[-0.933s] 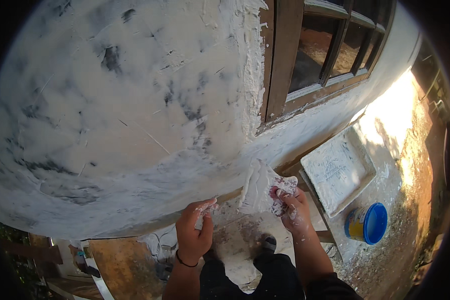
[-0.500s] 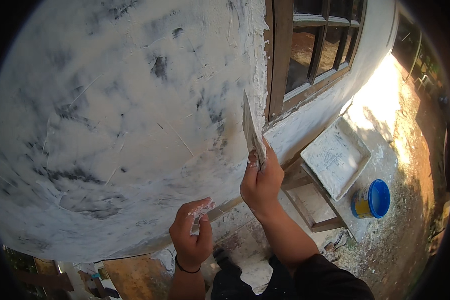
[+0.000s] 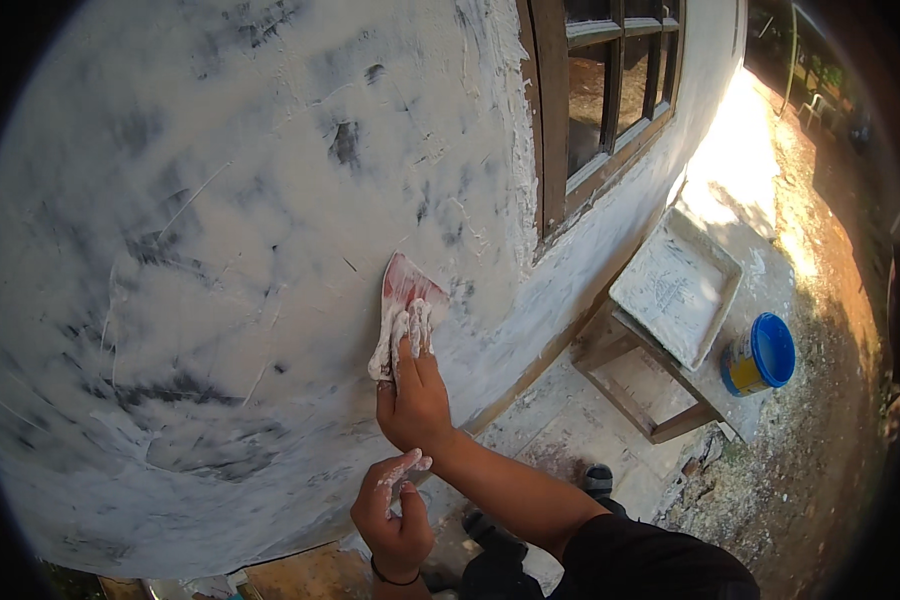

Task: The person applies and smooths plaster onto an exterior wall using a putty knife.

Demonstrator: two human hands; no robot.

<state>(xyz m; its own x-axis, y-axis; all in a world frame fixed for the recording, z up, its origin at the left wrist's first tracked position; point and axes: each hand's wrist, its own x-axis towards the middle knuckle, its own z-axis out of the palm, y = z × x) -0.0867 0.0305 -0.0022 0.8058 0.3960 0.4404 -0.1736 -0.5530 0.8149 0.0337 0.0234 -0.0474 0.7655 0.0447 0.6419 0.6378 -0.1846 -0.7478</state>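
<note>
My right hand [image 3: 415, 405] grips a putty-smeared putty knife [image 3: 408, 283], its reddish wide blade laid against the wall [image 3: 290, 230]. White putty coats the fingers pressed on the blade and bulges along its left edge. The wall carries a patchy white coat, with dark spots and scratches showing through. Below the right wrist, my left hand [image 3: 395, 515] is held half curled, thumb apart from the fingers, holding nothing. White putty marks its fingertips, and a dark band circles the wrist.
A brown wooden window frame [image 3: 552, 130] with glass panes borders the coated wall on the right. Beyond it, a white-crusted tray [image 3: 675, 290] and a blue bucket [image 3: 760, 355] stand on a low wooden bench [image 3: 685, 425]. My feet are on the splattered floor below.
My right hand has brought the putty knife left and down from beside the window frame, turning its blade onto the wall. The left hand has shifted slightly down. The view has shifted too.
</note>
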